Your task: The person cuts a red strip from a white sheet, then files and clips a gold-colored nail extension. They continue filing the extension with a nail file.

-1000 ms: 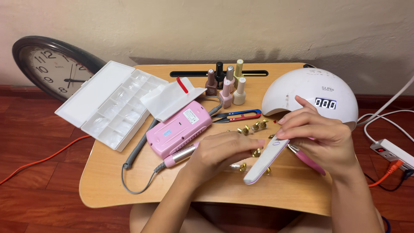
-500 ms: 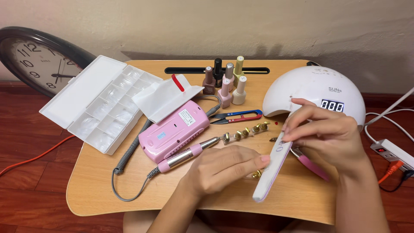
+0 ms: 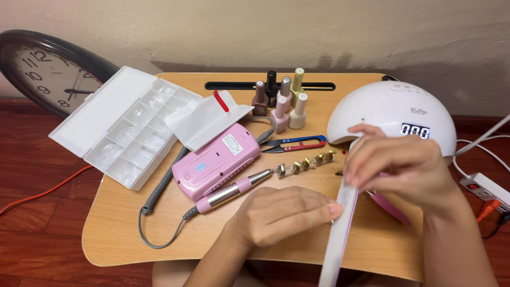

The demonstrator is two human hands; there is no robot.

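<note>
- Nail file point(image 3: 340, 234), long and white with a pink edge, stands steeply in front of the white dome lamp point(image 3: 390, 114), its upper end in your right hand point(image 3: 406, 170) and its lower end running off the bottom of the view.
- Your right-hand grip is pinched on the file's upper end, fingers curled over it; a pink tool point(image 3: 390, 204) pokes out beneath that hand, and how it is held is hidden.
- Your left hand point(image 3: 279, 215) lies flat on the table point(image 3: 122, 239), left of the lamp; its grip holds nothing, fingers pressed together, one fingertip point(image 3: 336, 209) touching the file's edge.
- By my reading you are filing that nail: the next stroke calls for a steady left hand and light pressure along the tip.
- Left of the lamp lie blue-handled snips point(image 3: 295, 143), a row of gold drill bits point(image 3: 308, 162), and the pink drill box point(image 3: 215, 159) with its handpiece point(image 3: 234, 191).
- Polish bottles point(image 3: 279, 98) stand behind these; a clear tip case point(image 3: 125, 130) lies further left.
</note>
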